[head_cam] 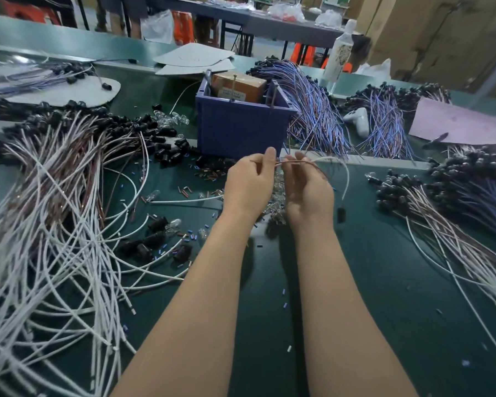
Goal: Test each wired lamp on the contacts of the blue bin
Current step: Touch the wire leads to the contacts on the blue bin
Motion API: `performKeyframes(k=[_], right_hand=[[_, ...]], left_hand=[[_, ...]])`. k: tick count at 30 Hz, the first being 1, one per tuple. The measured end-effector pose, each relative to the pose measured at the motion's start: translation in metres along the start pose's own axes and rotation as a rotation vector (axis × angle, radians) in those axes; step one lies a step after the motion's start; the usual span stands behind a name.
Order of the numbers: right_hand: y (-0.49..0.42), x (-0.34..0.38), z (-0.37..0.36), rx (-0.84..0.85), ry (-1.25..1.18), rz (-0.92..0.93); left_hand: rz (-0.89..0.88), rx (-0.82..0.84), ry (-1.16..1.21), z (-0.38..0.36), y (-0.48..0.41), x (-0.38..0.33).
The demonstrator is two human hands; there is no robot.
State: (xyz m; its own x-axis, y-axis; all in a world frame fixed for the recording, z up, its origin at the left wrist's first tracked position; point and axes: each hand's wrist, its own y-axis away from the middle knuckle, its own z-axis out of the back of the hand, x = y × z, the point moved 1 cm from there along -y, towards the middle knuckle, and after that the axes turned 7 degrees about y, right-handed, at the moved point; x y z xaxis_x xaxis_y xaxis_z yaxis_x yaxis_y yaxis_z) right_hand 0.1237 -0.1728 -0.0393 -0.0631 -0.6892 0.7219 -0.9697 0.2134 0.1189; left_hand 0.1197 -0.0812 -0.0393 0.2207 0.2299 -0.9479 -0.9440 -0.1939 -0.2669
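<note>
The blue bin (241, 127) stands at the middle of the green table, with a brown box inside and metal contact rods (273, 96) sticking up at its rim. Just in front of it my left hand (248, 184) and my right hand (308, 190) pinch the brown and white wires of one wired lamp (341, 214). Its white wire loops to the right and its black socket hangs beside my right wrist. A small heap of clear bulbs (278, 193) lies between my hands.
A big tangle of white and brown wired sockets (55, 196) fills the left. Blue-wired bundles (315, 110) lie right of the bin, and more wired sockets (441, 213) at the right. Loose bulbs, sockets and small sleeves litter the table near my hands. A white bottle (338, 50) stands behind.
</note>
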Motion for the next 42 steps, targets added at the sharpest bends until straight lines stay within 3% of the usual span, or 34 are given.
performKeyframes(k=[2, 4, 8, 10, 18, 26, 33, 36, 38, 42], right_hand=[[0.001, 0.004, 0.003, 0.075, -0.092, -0.033], [0.002, 0.005, 0.004, 0.138, -0.029, -0.023], [0.004, 0.001, 0.002, 0.172, 0.478, 0.126], [0.005, -0.002, 0.001, 0.185, 0.575, 0.155], [0.001, 0.001, 0.004, 0.180, 0.332, 0.061], [-0.004, 0.006, 0.008, -0.095, 0.313, 0.151], [-0.006, 0.005, 0.008, -0.141, 0.355, 0.155], [-0.005, 0.005, 0.008, -0.173, 0.288, 0.129], [-0.004, 0.008, 0.009, -0.180, 0.149, 0.085], [-0.002, 0.010, 0.009, -0.183, 0.051, 0.050]], left_hand=[[-0.012, 0.047, -0.010, -0.001, 0.001, -0.001], [-0.043, 0.029, -0.020, 0.000, 0.001, -0.001], [-0.096, 0.023, -0.026, 0.001, 0.000, -0.001], [-0.113, 0.047, 0.001, 0.000, 0.001, -0.002], [-0.050, 0.045, 0.134, 0.006, -0.001, -0.001], [-0.081, 0.011, 0.022, 0.005, 0.002, 0.007], [-0.146, 0.002, 0.039, 0.003, 0.004, 0.004], [-0.335, -0.206, -0.115, 0.004, 0.007, 0.001], [-0.368, -0.300, -0.027, 0.005, 0.007, -0.004], [-0.024, 0.084, 0.092, 0.000, 0.003, -0.002]])
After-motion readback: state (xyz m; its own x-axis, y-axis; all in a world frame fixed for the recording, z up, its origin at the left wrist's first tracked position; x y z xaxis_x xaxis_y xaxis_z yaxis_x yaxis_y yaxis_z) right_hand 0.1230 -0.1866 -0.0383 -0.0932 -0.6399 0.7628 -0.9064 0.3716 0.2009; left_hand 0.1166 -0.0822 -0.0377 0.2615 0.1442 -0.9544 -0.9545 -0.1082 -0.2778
